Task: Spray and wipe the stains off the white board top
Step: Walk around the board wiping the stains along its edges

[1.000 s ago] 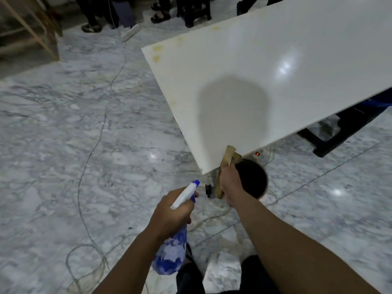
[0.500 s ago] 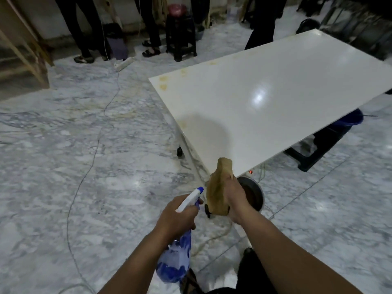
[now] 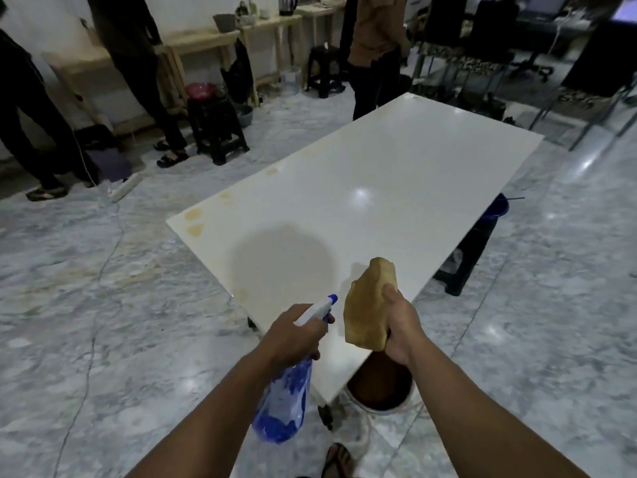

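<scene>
A person stands at the near corner of a white board top, both bare arms reaching forward over it. The left hand is wrapped around the neck of a spray bottle, fingers closed on it; the clear blue body hangs below the hand and the white head with its blue nozzle tip points out over the board. The right hand is clenched around a bunched tan cloth, held upright just above the board's near corner and not pressed to the surface.

The board is a long glossy white rectangle running away from the person toward the far right, with ceiling light glinting off it. Yellow-brown stains sit by its left corner, with fainter ones farther along the left edge and one near the front edge close to the bottle. A round grey shadow falls on the near part of the board.

Under the near corner stands a bucket of brown liquid on a marbled grey floor. Beyond the board stand other people, dark stools and wooden tables.
</scene>
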